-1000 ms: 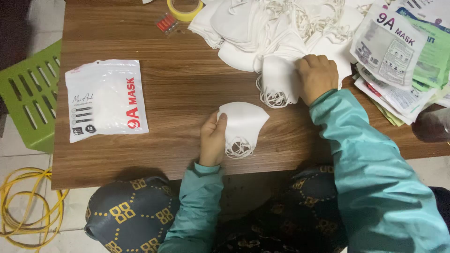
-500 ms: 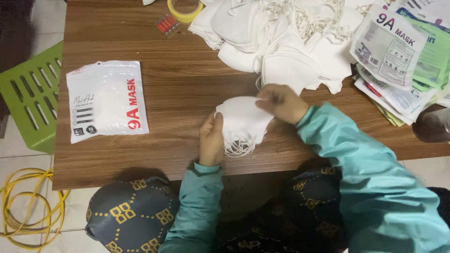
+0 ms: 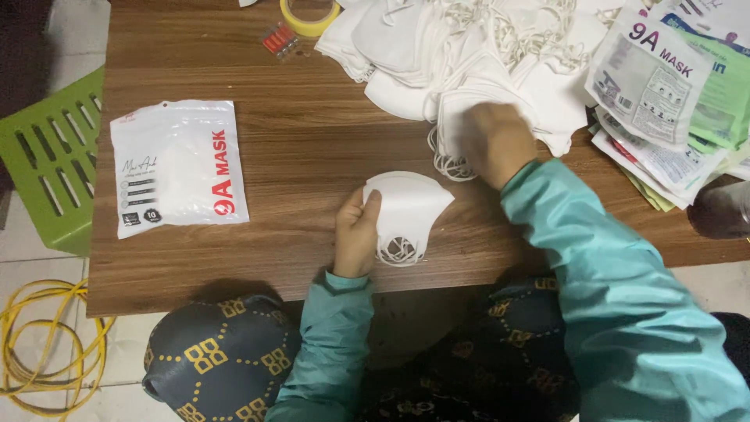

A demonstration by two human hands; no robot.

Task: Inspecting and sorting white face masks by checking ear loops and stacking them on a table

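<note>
My left hand [image 3: 357, 234] rests on the wooden table [image 3: 312, 156] near its front edge. It grips the left side of a small stack of folded white masks [image 3: 410, 205], whose ear loops [image 3: 398, 250] hang toward me. My right hand [image 3: 494, 142], blurred by motion, is at the near edge of a big heap of loose white masks [image 3: 437, 47]. Its fingers curl over one white mask [image 3: 453, 117] there, and that mask's ear loops [image 3: 447, 164] lie on the table.
A sealed white mask packet with red print [image 3: 178, 166] lies at the left. Several printed mask packets [image 3: 656, 86] are stacked at the right edge. A yellow tape roll [image 3: 310, 16] and small red pieces [image 3: 280, 41] sit at the back. A green plastic stool [image 3: 43, 156] stands left of the table and yellow cable [image 3: 47, 344] lies on the floor.
My right hand went from the heap to the stack held by my left hand, then back up to the heap. The left hand and its stack stayed put.
</note>
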